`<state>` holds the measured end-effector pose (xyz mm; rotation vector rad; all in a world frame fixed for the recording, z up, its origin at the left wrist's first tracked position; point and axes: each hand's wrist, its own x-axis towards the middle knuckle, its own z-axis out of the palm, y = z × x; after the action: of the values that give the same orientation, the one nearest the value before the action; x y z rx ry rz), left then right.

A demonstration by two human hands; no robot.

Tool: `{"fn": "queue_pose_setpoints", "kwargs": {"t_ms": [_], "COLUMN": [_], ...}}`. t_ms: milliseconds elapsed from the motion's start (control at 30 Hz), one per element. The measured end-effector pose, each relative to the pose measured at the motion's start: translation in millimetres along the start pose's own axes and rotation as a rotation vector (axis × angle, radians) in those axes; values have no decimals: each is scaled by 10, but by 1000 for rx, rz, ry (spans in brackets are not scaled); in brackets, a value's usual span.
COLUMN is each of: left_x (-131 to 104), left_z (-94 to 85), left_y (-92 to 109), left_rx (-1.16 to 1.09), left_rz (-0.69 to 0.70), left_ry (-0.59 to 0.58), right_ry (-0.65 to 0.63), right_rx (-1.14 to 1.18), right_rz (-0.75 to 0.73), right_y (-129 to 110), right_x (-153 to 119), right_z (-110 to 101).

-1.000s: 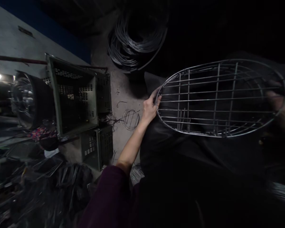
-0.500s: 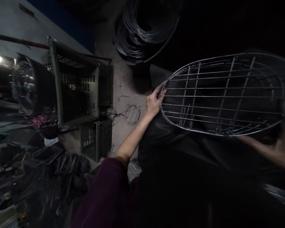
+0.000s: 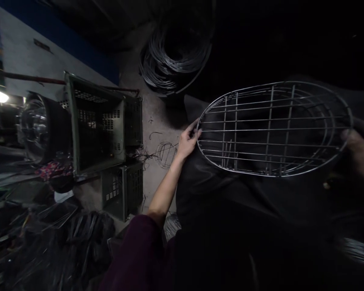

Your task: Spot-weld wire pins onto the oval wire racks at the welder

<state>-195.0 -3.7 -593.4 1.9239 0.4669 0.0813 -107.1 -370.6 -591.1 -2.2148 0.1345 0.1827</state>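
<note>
An oval wire basket [image 3: 269, 144] of bare metal rods hangs in front of me, its grid facing my view. At its left end my left hand [image 3: 187, 143] is closed round the rim, thumb and fingers on the wire. My right hand [image 3: 359, 151] grips the opposite end; it is dim and a little blurred, with a fingertip over the rim. Below the basket, dark cloth [image 3: 212, 178] covers my lap.
A big coil of wire [image 3: 176, 64] lies on the floor ahead. To the left stand a large green perforated crate [image 3: 75, 133] and a smaller crate [image 3: 124, 194]. Between them and me lies a small round wire piece [image 3: 166, 154]. More wire [image 3: 359, 250] shows at lower right.
The basket has shifted left and slightly down in view, and its right end now shows whole. My right hand has come onto that end; the left keeps its hold.
</note>
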Motion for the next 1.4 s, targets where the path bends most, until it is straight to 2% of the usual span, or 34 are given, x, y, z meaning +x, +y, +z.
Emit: {"fn": "queue_pose_setpoints", "kwargs": {"t_ms": [67,133,267,433,567,700,800,867,967,1033,1100,1167,1200,1267,1333,1400], "left_x": [50,97,139,126,107,97,114,136,144,125,122,179,235,394,607,870], "left_z": [-23,-47,-75,-30,76,180,191,176,177,192,177,91,16,-177,-370,-482], "left_y": [59,119,170,142,61,-52,-114,-125,-76,-29,-8,2,24,143,385,706], "left_rx": [29,66,119,130,187,191,179,187,202,198,241,292,295,341,338,316], "left_rz": [30,51,63,54,51,55,52,23,-19,-11,-26,-25,-14,-46,-47,-22], "left_ry": [-35,-67,-81,-25,-2,66,95,114,141,134,152,159,120,-18,-133,-304], "right_ry": [23,14,-29,-31,-11,69,100,57,-122,-189,-144,-152,-166,-137,37,259], "right_rx": [114,153,101,182,63,56,-57,-172,-329,-352,-285,-196,-146,-62,-86,-290], "right_rz": [106,145,156,137,190,85,-45,-211,-394,-383,-335,-336,-350,-332,-168,107], "right_y": [-277,-502,-646,-525,-350,-134,29,122,172,125,58,45,77,233,506,840], "right_x": [14,-11,-68,-36,33,56,-6,-99,-322,-467,-515,-456,-408,-309,-189,3], "right_z": [64,90,59,54,150,256,237,189,163,223,307,304,236,-50,-487,-948]}}
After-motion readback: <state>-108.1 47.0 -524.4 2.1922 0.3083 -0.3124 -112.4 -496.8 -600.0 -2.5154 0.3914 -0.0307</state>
